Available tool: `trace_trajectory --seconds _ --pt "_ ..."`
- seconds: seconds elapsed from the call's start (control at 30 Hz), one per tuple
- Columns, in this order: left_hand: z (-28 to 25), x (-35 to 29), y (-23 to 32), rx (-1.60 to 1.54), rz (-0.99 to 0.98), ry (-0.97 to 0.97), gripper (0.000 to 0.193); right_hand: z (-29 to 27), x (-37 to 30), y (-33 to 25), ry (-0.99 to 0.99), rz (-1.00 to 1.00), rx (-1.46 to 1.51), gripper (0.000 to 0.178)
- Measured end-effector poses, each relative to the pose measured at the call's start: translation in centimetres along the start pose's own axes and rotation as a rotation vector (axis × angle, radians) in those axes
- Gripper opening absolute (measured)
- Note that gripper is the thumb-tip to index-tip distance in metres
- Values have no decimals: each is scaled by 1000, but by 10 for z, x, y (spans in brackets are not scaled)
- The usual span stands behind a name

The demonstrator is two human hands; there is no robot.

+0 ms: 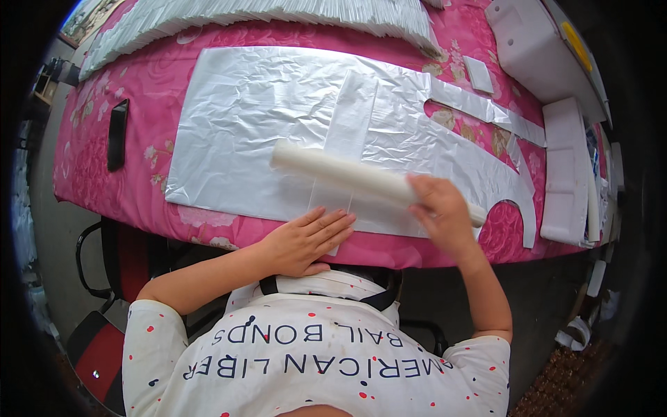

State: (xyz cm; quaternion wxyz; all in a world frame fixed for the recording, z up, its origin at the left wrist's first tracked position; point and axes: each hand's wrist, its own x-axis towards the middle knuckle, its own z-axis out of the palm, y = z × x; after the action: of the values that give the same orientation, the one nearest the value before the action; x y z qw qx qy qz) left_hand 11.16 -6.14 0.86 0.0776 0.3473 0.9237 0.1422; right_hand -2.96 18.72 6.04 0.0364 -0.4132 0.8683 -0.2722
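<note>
A thin silvery-white plastic apron [236, 118] lies spread over the pink floral tablecloth, its straps pointing right. Across its middle runs a narrow folded plastic strip [349, 111], reaching toward the near edge. My left hand [316, 240] rests flat on the near end of this strip, fingers stretched out. In my right hand [445, 212] is a long white tube [340, 172], gripped near its right end. The tube slants over the apron and is slightly blurred; whether it touches the plastic I cannot tell.
Overlapping folded white plastic pieces [278, 12] line the table's far side. A black phone [118, 135] lies at the left. Toward the right are a small white packet [478, 74] and white foam boxes [531, 42]. A red-and-black chair [128, 260] stands below the table's left edge.
</note>
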Motion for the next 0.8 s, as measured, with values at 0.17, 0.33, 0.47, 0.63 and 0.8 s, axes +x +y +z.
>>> trace_trajectory --seconds 0.17,0.33,0.47,0.63,0.8 --pt "7 3 10 9 -52 2 72 19 22 -10 -49 -120 -45 50" --pt "9 3 14 45 -70 13 70 30 78 18 97 -194 -108 45" --pt "9 2 12 86 -33 55 68 37 129 46 194 -230 -153 42" --pt "4 -8 3 -85 25 185 64 38 150 57 232 -188 -202 48" --pt "7 -23 -4 -121 57 343 44 48 106 19 87 -345 -39 49"
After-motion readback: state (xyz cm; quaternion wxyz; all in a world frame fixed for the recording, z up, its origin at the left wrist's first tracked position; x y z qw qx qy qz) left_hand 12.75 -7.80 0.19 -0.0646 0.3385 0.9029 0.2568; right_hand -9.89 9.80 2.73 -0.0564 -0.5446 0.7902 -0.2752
